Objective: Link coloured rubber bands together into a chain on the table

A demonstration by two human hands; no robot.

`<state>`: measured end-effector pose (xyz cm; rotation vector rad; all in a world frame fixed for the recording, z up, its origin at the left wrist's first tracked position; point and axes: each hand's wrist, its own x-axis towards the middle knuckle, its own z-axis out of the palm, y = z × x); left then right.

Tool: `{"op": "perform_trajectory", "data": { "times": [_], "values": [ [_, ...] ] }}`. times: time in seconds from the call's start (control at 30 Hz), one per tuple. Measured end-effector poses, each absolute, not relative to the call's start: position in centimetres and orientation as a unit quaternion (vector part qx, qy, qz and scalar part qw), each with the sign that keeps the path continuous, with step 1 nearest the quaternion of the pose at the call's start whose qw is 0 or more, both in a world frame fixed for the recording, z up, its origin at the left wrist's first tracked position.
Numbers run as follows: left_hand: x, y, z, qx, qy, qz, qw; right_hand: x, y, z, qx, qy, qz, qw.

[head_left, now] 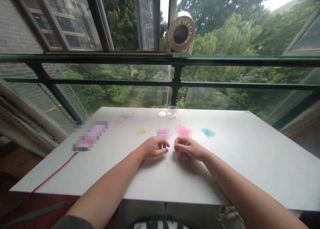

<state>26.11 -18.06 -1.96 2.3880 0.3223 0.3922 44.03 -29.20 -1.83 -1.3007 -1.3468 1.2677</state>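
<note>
My right hand (188, 148) is closed in a pinch near the middle of the white table (240, 169), and a small thin rubber band (173, 146) shows at its fingertips. Just left of it, my left hand (155, 147) rests with its fingers curved and apart, holding nothing that I can see. Beyond the hands lie loose piles of little rubber bands: yellow (141, 130), purple (163, 133), pink (184, 130) and blue (208, 132). A few pale, thin loops (166, 165) lie between my forearms, too small to make out well.
A clear round tub (172, 112) and its lid (162, 113) stand at the table's far edge. A mixed-colour pile of bands (127, 115) is farther left. A blurred-out purple object (90, 136) with a red cord (53, 171) lies at left. A fan (181, 33) stands by the window railing.
</note>
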Motion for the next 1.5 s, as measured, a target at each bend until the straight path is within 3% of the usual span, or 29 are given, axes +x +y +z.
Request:
{"op": "perform_trajectory", "data": {
  "times": [0.2,0.97,1.5],
  "values": [
    [26.0,-17.7,-2.3,0.911,0.135,0.179,0.346,42.7,-27.4,-2.5,-0.467,-0.527,0.545,0.455],
    [26.0,-17.4,-3.4,0.881,0.173,0.170,0.406,41.8,-27.8,-3.2,-0.497,-0.522,0.446,0.530],
    [26.0,-17.6,-3.0,0.892,0.183,0.180,0.373,41.7,-27.7,-3.8,-0.538,-0.549,0.404,0.496]
  ]
}}
